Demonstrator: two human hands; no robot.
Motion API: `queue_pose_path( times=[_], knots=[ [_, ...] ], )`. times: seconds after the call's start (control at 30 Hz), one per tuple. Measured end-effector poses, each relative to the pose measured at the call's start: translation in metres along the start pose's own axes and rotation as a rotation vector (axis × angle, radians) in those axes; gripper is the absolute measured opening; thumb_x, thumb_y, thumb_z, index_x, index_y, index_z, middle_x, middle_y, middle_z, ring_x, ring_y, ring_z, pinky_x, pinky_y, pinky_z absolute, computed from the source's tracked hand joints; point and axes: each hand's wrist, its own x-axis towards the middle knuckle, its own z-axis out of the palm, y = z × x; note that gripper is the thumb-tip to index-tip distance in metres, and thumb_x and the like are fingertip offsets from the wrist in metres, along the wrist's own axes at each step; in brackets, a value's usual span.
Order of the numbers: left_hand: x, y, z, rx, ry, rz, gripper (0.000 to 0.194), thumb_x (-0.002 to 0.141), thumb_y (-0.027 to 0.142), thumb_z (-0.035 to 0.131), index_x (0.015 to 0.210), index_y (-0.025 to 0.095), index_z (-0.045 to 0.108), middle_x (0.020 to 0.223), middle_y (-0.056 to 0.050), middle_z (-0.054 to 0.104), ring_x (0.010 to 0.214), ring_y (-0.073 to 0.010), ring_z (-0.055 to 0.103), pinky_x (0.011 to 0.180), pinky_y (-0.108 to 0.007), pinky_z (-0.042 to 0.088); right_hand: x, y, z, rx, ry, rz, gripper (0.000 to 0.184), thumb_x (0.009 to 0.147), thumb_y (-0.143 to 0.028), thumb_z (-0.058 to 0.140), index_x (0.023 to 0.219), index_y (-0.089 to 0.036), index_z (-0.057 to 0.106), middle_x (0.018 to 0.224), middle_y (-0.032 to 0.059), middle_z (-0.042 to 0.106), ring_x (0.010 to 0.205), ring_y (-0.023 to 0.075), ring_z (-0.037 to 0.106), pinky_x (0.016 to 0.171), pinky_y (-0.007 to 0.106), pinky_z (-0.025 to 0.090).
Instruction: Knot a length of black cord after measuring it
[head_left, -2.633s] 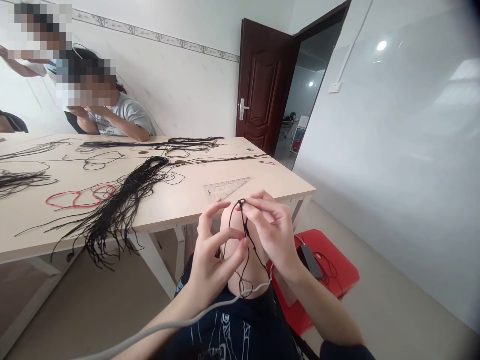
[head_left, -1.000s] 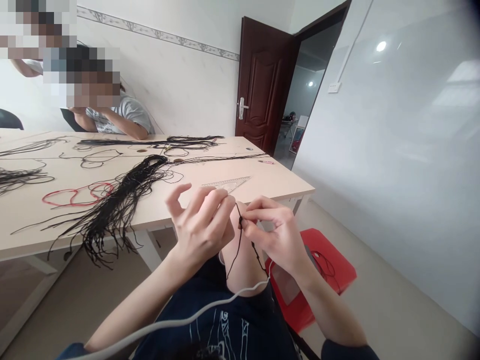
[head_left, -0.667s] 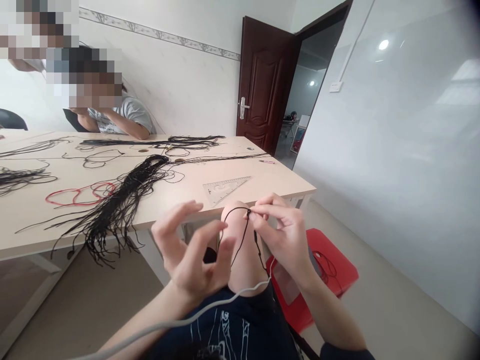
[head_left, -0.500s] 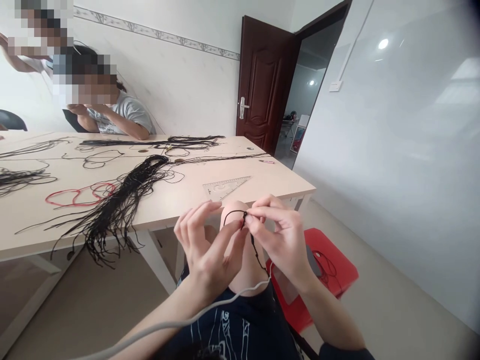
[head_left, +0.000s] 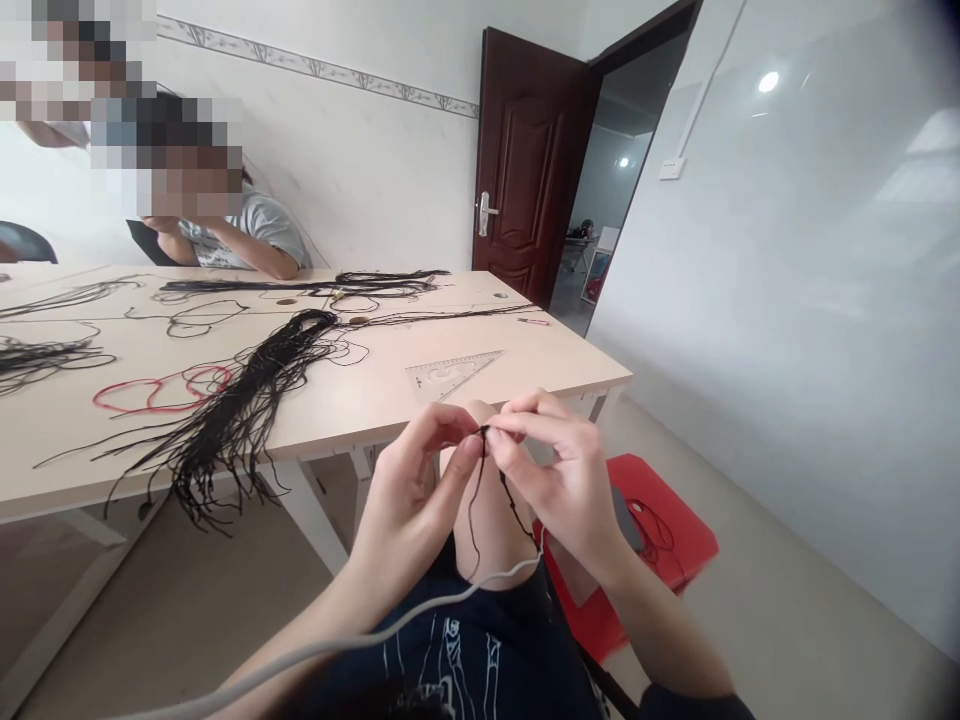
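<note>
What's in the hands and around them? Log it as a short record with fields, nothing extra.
left hand: pinches black cord at fingertips
right hand: pinches same cord, fingertips meeting left hand's
table: black cord bundle, red cord, clear set square
right of hands: red stool
</note>
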Motion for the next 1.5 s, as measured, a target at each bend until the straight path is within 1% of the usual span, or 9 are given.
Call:
queue_pose_path(
  times=[0.1,0.2,0.33,0.47,0.8,0.9,1.0,1.13,1.5],
  knots=[
    [0.004,0.003,0.005,-0.040,0.045,-0.048,0.007,0.084,0.024,0.050,0.080,0.018,0.050,0.067,0.002,0.050,0.058,-0.0075,0.049,0.054,-0.019,0.045,-0.001,-0.001,0.001,-0.035,-0.010,-0.013,0.013,0.078,-0.012,0.054,0.076,-0.014,0.066,0.074,0.0014,0.057,0.069,0.0101,0.056,0.064,0.022,0.047],
    [0.004,0.002,0.008,-0.039,0.072,-0.034,0.009,0.085,0.023,0.049,0.078,0.018,0.048,0.064,0.003,0.046,0.053,-0.0054,0.043,0.047,-0.016,0.040,-0.002,-0.001,0.001,-0.040,-0.023,-0.001,0.012,0.079,-0.014,0.054,0.080,-0.015,0.065,0.079,0.0023,0.057,0.074,0.0114,0.057,0.067,0.023,0.048],
    [0.004,-0.002,0.008,-0.054,0.078,0.054,0.006,0.085,0.019,0.048,0.079,0.018,0.049,0.065,0.003,0.045,0.053,-0.0044,0.042,0.045,-0.013,0.038,-0.003,-0.001,0.000,0.030,-0.094,0.072,0.013,0.082,-0.018,0.051,0.086,-0.017,0.063,0.087,0.0038,0.055,0.074,0.0110,0.057,0.061,0.022,0.049],
    [0.006,-0.005,0.006,0.011,0.097,0.113,0.005,0.084,0.015,0.049,0.080,0.018,0.051,0.069,0.002,0.048,0.057,-0.0041,0.045,0.046,-0.011,0.038,-0.002,-0.004,-0.001,0.070,-0.133,0.102,0.012,0.083,-0.018,0.050,0.084,-0.017,0.061,0.081,0.0020,0.056,0.066,0.0093,0.054,0.056,0.020,0.047],
    [0.013,-0.002,-0.002,-0.048,0.040,0.153,0.004,0.080,0.013,0.055,0.079,0.018,0.056,0.067,0.003,0.052,0.053,-0.0031,0.046,0.046,-0.011,0.038,-0.002,-0.007,-0.002,0.142,-0.111,0.105,0.013,0.083,-0.016,0.052,0.083,-0.018,0.064,0.078,0.0010,0.061,0.072,0.0101,0.057,0.060,0.019,0.047],
    [0.017,-0.004,-0.006,-0.084,-0.003,0.181,0.006,0.078,0.012,0.056,0.079,0.018,0.057,0.069,0.001,0.054,0.058,-0.0049,0.050,0.049,-0.013,0.040,-0.002,-0.008,-0.002,0.157,-0.094,0.129,0.012,0.082,-0.017,0.053,0.084,-0.017,0.066,0.079,0.0020,0.062,0.071,0.0106,0.058,0.060,0.020,0.048],
    [0.019,-0.007,-0.011,-0.049,-0.018,0.233,0.006,0.077,0.011,0.058,0.079,0.018,0.059,0.065,0.001,0.052,0.057,-0.0066,0.048,0.047,-0.017,0.037,-0.002,-0.008,-0.001,0.207,-0.089,0.167,0.011,0.080,-0.020,0.057,0.084,-0.018,0.067,0.079,0.0019,0.063,0.069,0.0109,0.060,0.058,0.020,0.050],
    [0.018,-0.007,-0.014,0.055,0.005,0.312,0.009,0.076,0.011,0.059,0.080,0.019,0.062,0.060,0.001,0.047,0.055,-0.0077,0.043,0.046,-0.021,0.032,-0.002,-0.010,-0.001,0.283,-0.066,0.205,0.010,0.077,-0.019,0.060,0.084,-0.018,0.068,0.079,0.0012,0.064,0.070,0.0106,0.062,0.059,0.019,0.052],
    [0.016,0.006,-0.007,0.248,0.111,0.420,0.011,0.077,0.007,0.056,0.076,0.018,0.057,0.066,0.001,0.051,0.058,-0.0075,0.047,0.046,-0.021,0.035,-0.003,-0.012,-0.001,0.309,-0.058,0.212,0.007,0.074,-0.014,0.059,0.075,-0.016,0.065,0.069,-0.0014,0.059,0.062,0.0080,0.058,0.056,0.017,0.050]
  ],
)
